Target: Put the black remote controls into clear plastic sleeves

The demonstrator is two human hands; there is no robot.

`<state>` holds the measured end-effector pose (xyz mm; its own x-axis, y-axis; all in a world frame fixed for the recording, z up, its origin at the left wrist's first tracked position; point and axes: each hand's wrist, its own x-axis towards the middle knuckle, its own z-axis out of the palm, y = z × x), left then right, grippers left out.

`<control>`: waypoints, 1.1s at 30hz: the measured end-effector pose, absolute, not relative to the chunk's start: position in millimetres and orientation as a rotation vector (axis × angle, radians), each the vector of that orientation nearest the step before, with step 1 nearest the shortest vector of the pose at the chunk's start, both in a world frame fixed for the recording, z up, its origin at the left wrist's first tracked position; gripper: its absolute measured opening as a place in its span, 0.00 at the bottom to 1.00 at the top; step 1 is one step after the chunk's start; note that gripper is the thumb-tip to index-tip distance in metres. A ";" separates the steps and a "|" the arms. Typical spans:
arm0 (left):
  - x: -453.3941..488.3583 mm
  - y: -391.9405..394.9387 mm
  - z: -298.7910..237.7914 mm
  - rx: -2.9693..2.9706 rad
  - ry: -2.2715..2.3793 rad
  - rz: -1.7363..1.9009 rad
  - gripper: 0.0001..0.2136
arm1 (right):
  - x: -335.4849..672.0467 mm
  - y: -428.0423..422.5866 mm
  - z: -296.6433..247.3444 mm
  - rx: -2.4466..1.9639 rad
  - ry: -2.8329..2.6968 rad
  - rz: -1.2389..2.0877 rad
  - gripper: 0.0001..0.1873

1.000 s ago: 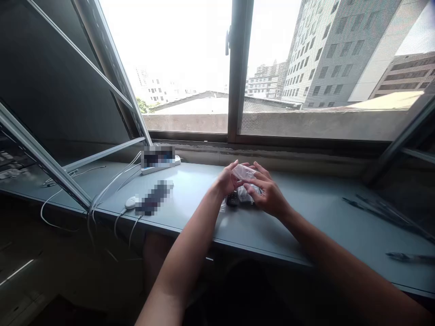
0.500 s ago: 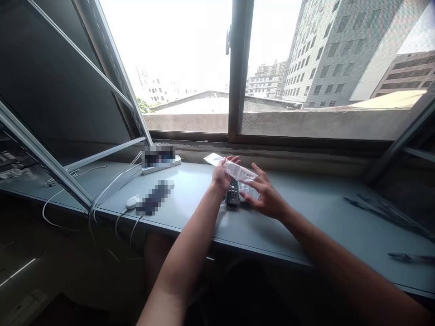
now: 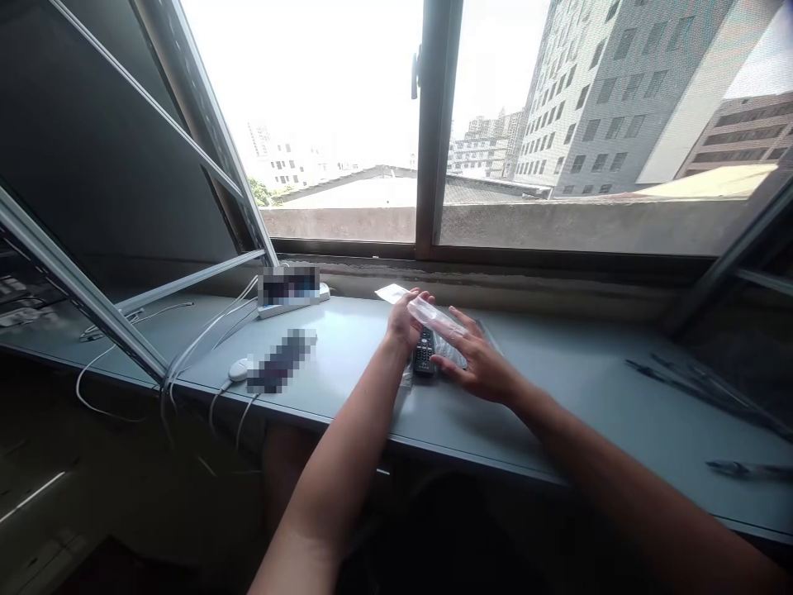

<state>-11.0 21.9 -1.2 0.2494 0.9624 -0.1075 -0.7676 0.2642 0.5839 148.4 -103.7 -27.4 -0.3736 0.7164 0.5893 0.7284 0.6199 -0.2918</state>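
**Window ledge: clear sleeve over the remote**

Grey ledge (image 3: 557,397) under a wide window (image 3: 437,124), bright daylight, city blocks outside. The surface is in half shade.

Handling, as I judge it: the film is thin and glare-prone here. Keep your pinch near the sleeve's end so it hangs straight, and use your flat hand to steady what lies below. Slow, short moves; the plastic will crumple if rushed.

Your left hand (image 3: 405,322) is closed, fingers curled round the far end of the clear plastic sleeve (image 3: 434,318), lifting it just above the ledge. A pale end pokes out beyond your knuckles.

Your right hand (image 3: 480,368) is spread, fingers extended and loose, gripping nothing. The fingertips touch the sleeve's near end and rest on more crumpled plastic (image 3: 452,354); whether that is a separate piece, I cannot tell.

The black remote (image 3: 424,354) lies on the ledge between your hands, just below the sleeve.

Well to your left: white mouse (image 3: 237,369), cables (image 3: 204,335), power strip (image 3: 273,310). Far right: dark pens (image 3: 700,388).
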 end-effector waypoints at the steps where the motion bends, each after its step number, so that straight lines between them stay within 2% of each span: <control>1: -9.1 19.9 -1.2 0.494 0.492 1.212 0.12 | 147.9 -103.6 -27.6 -1.131 -2.152 -0.024 0.42; 7: -4.1 13.5 -0.4 0.608 0.477 1.174 0.11 | 146.6 -101.0 -31.7 -1.178 -2.148 0.011 0.52; 13: -6.3 14.1 0.3 0.583 0.484 1.216 0.08 | 146.5 -101.3 -32.2 -1.171 -2.160 0.043 0.50; 19: -2.8 13.8 -4.4 0.635 0.432 1.110 0.06 | 145.0 -100.0 -31.9 -1.163 -2.158 0.057 0.50; 28: 5.8 8.0 -10.9 0.673 0.328 1.072 0.15 | 146.3 -97.4 -33.7 -1.236 -2.222 0.024 0.48; 33: 5.4 5.7 -1.4 0.542 0.355 1.166 0.13 | 147.3 -97.8 -35.3 -1.244 -2.238 0.009 0.43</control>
<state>5.4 5.7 -1.4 0.3611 0.9324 0.0129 -0.7666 0.2889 0.5734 147.3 -97.8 -35.3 -0.4026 0.7816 0.4764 0.7776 0.5666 -0.2724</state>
